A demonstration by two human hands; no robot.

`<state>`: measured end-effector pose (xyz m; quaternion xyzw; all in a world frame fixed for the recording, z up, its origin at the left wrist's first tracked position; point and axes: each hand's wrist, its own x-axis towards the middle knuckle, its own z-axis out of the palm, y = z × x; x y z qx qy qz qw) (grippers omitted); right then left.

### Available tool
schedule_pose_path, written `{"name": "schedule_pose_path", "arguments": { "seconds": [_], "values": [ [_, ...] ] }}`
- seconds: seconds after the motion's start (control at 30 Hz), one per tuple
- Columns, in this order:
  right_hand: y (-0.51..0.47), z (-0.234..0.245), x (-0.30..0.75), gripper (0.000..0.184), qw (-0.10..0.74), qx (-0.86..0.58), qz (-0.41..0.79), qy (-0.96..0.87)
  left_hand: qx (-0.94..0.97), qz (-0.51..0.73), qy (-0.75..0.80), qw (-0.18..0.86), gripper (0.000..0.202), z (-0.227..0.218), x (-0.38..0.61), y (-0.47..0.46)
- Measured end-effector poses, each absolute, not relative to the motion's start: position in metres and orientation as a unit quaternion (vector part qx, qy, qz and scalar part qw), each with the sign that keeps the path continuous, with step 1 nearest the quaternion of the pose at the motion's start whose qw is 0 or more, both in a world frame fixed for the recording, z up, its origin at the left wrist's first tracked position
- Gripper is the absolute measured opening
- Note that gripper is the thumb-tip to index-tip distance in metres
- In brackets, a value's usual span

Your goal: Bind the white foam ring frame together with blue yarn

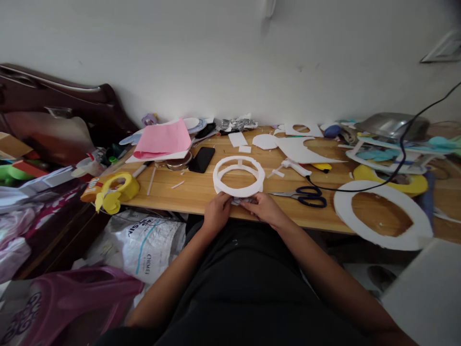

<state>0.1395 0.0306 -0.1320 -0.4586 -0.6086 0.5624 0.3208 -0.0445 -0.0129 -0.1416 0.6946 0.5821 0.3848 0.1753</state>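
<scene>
A white foam double-ring frame (238,176) stands on the wooden desk (194,192) near its front edge. Both hands meet at the frame's near rim. My left hand (217,209) has its fingers curled against the rim's left side. My right hand (262,206) pinches the rim's near side, where a small white piece sits between the fingers. Black-handled scissors (306,195) lie just right of my right hand. A white glue gun (295,167) with a black cable lies behind them.
A black phone (202,159) and pink paper (163,139) lie at the left back. A yellow tape dispenser (117,190) sits at the desk's left edge. A large white foam ring (382,214) lies to the right, with foam offcuts (298,150) and clutter behind. Bags fill the floor at left.
</scene>
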Motion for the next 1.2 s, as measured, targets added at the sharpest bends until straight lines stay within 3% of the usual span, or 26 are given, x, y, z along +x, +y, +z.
{"name": "schedule_pose_path", "arguments": {
  "seconds": [0.57,1.2],
  "values": [
    [0.0308,-0.1348,0.1421,0.042,0.321,-0.457,0.567,-0.605,0.66,0.386,0.62,0.176,0.007,-0.14,-0.0458,-0.0106],
    [0.0298,-0.1406,0.1357,0.036,0.394,-0.513,0.527,-0.551,0.694,0.351,0.605,0.173,0.025,-0.1389,-0.0445,-0.0106]
  ]
}}
